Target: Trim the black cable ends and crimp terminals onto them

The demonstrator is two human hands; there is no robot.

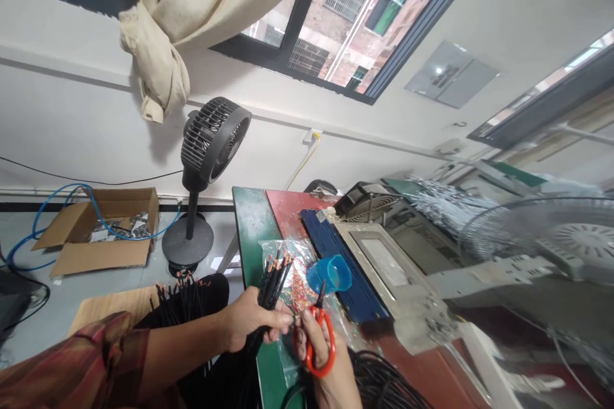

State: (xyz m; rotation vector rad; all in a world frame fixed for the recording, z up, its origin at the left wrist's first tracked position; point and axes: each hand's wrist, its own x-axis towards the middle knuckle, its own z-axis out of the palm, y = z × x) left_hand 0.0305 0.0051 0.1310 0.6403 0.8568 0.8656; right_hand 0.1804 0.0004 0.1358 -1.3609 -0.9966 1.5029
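Note:
My left hand (252, 319) is closed round a bundle of black cables (271, 291), whose stripped ends show orange and copper tips pointing up. Orange-handled scissors (330, 346) sit in my right hand (338, 376), with the dark blades pointing up and away. The fingertips of both hands meet at a small wire end; which wire it belongs to is hard to make out. More black cables (185, 300) with bared ends lie across my lap. Just beyond my hands, a blue plastic cup (330, 273) lies tilted beside a heap of small red and yellow scraps (301, 286) on clear plastic.
A grey machine with a blue panel (343, 268) stands on the red and green table (252, 223). Coiled black cable (378, 383) lies at the near right. A floor fan (211, 140) and an open cardboard box (108, 252) stand to the left, a caged fan (575, 243) at right.

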